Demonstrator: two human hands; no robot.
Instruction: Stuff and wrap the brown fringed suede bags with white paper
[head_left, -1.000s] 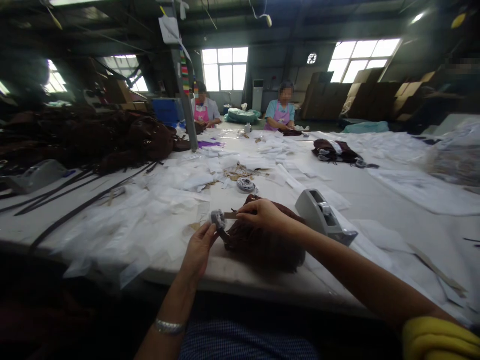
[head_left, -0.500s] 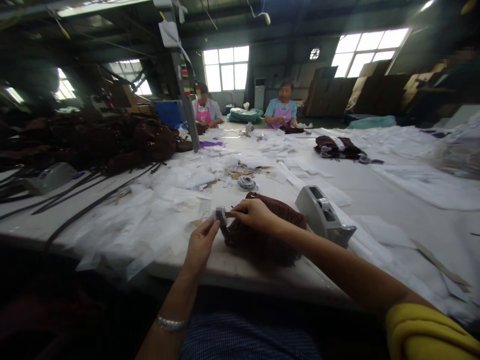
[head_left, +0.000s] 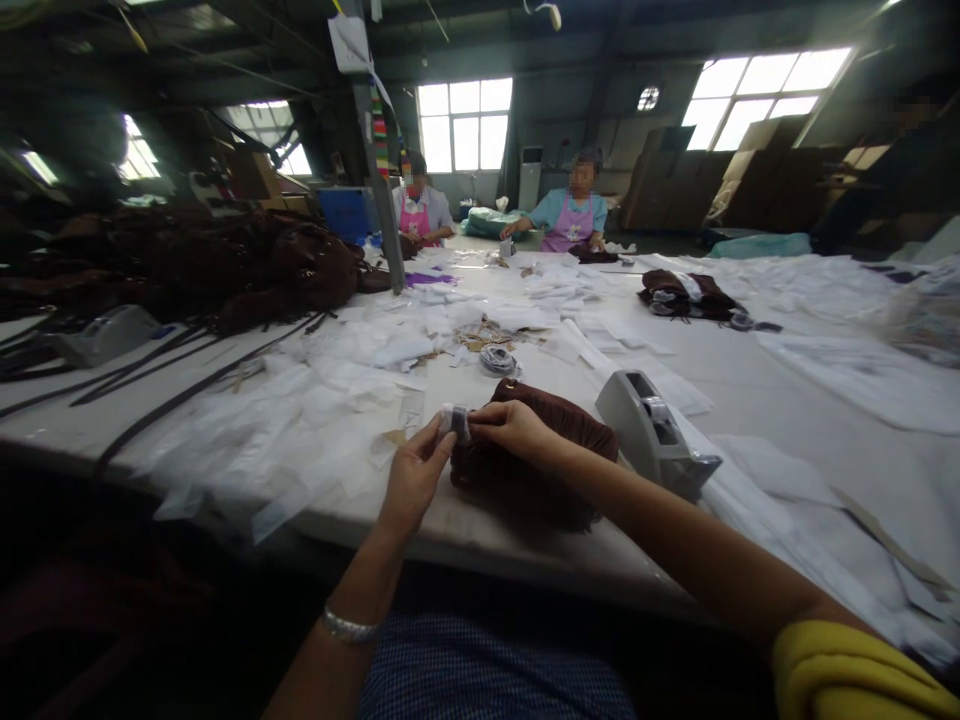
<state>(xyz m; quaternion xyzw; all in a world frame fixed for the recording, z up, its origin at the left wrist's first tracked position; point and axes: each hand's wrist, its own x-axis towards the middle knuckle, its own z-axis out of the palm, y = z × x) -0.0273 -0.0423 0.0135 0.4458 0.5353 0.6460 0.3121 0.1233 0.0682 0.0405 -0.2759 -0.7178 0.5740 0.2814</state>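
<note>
A dark brown bag [head_left: 536, 460] lies on the white table [head_left: 750, 390] right in front of me. My left hand [head_left: 412, 478] and my right hand [head_left: 510, 428] meet at its left end. Both pinch a small grey-white wrapped part [head_left: 454, 420] that sticks up from the bag. My right hand rests on top of the bag. A silver bracelet is on my left wrist.
A grey tape dispenser [head_left: 656, 435] stands just right of the bag. White paper sheets [head_left: 300, 420] cover the table's left and middle. Brown bags [head_left: 225, 265] are piled at far left. Two people in pink aprons [head_left: 574, 210] sit at the far end. Another brown bag [head_left: 679, 295] lies far right.
Both hands have closed in on the small wrapped part and lifted it slightly. The short strap end that stuck out a second ago is now hidden between my fingers.
</note>
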